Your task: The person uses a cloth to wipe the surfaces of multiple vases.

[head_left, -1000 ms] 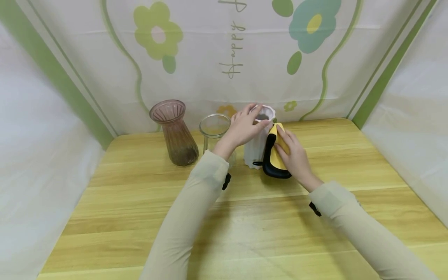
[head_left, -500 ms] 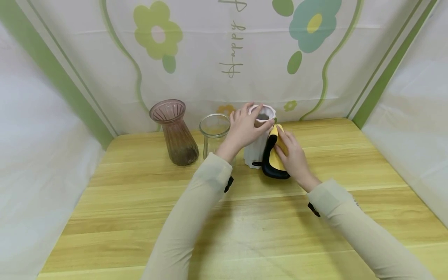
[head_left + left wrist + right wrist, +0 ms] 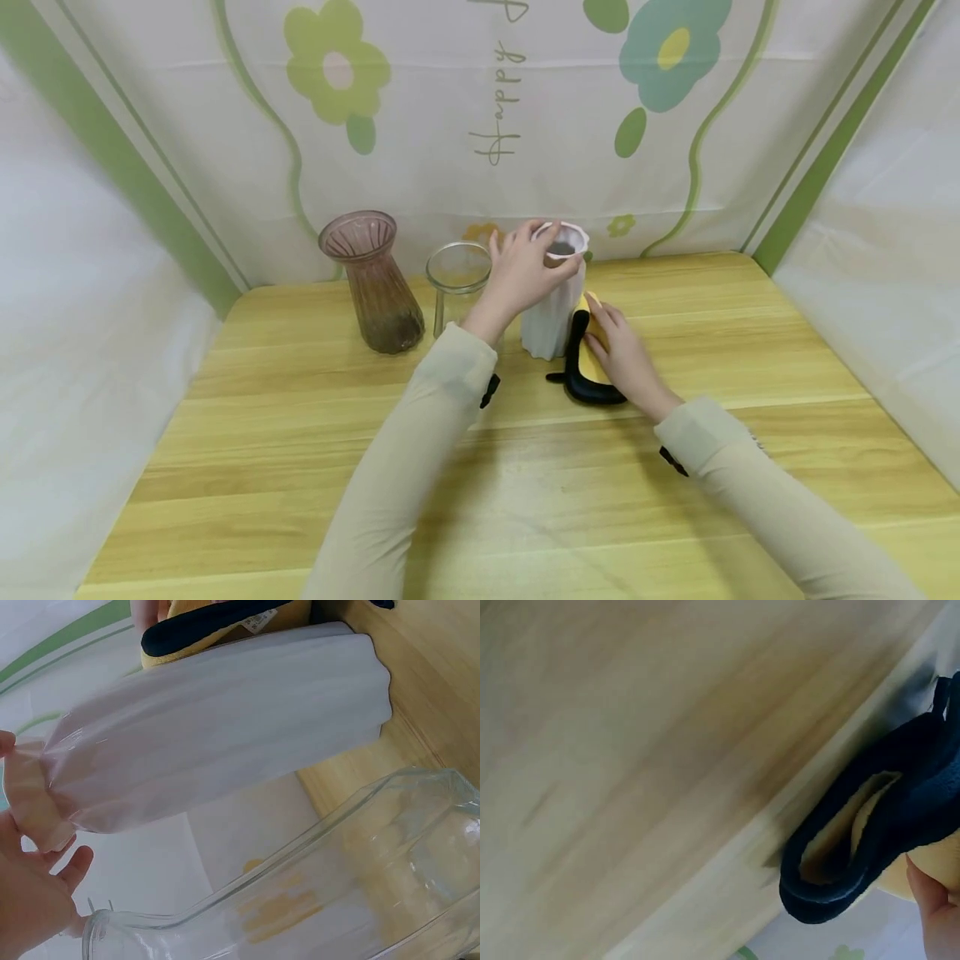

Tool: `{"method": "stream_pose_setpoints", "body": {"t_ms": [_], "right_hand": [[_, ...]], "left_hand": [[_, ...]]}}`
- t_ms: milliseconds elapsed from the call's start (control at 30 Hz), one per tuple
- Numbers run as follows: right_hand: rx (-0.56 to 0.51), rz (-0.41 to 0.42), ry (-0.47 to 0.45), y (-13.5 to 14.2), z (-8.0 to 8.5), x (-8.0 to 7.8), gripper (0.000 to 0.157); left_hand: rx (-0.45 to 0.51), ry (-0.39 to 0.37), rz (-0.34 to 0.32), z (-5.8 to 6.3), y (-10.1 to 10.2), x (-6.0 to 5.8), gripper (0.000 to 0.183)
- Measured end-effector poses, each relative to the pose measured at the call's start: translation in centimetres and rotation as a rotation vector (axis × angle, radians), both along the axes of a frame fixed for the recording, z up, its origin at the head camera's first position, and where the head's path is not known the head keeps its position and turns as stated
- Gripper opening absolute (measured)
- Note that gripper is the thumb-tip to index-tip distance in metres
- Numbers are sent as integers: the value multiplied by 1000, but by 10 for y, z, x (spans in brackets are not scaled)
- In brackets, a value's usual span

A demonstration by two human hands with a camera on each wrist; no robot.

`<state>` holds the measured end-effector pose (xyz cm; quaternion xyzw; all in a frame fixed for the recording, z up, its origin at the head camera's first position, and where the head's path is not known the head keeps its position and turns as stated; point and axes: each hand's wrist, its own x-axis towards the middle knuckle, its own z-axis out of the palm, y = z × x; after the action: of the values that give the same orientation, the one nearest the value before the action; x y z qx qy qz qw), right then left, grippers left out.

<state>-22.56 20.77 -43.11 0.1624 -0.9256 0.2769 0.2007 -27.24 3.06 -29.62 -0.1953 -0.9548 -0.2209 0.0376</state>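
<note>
A white fluted vase point(image 3: 545, 327) stands upright on the table. My left hand point(image 3: 519, 273) holds it by the scalloped rim, thumb on the near side and fingers over the far side. At the vase's right, my right hand point(image 3: 624, 357) grips a folded yellow cloth point(image 3: 589, 365) with a thick black edge and a small black loop. In the left wrist view the cloth's black edge point(image 3: 217, 626) lies along the vase's side, a white tag beside it. The right wrist view shows the cloth point(image 3: 832, 877) folded open at one end; only part of the hand appears there.
A clear glass vase point(image 3: 459, 292) stands close to the left of the white one, partly behind my left forearm. Further left is a purple-brown ribbed glass vase point(image 3: 382, 296). A printed floral curtain point(image 3: 420, 167) hangs behind the wooden table point(image 3: 285, 458).
My right hand and the cloth have moved down along the white vase, toward the table's front. My left hand stays at the rim.
</note>
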Motion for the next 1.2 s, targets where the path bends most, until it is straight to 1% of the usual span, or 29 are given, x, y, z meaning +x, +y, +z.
{"method": "stream_pose_setpoints", "body": {"t_ms": [100,200,300,433,533,633,767,967,1067,1200], "right_hand": [[-37,-6,12,-2,5,0,60],[-84,-10,37,-4,15,0,60],[-132,-11,92,-8,25,-1,59],[-184,-13,163,-13,38,-4,58],[-209,-15,160,-14,45,-5,59],[-218,-18,128,-14,47,-6,61],[-205,-13,64,-11,42,-6,62],[-125,-27,-51,-5,22,-8,63],[-87,-22,-71,-2,13,-8,63],[-28,-13,-72,-1,4,-8,62]], "left_hand": [[-9,-14,-4,2,-1,-1,66],[-20,-34,-7,3,-2,-3,66],[-17,-53,-21,4,-4,-4,66],[11,-64,-55,4,-5,-4,66],[20,-68,-69,3,-6,-5,64],[26,-62,-76,2,-6,-5,64],[35,-57,-78,0,-6,-4,64],[24,-56,-56,-2,-5,-4,66],[7,-45,-41,-2,-4,-3,67],[-39,-25,-31,-2,-4,-3,66]]}}
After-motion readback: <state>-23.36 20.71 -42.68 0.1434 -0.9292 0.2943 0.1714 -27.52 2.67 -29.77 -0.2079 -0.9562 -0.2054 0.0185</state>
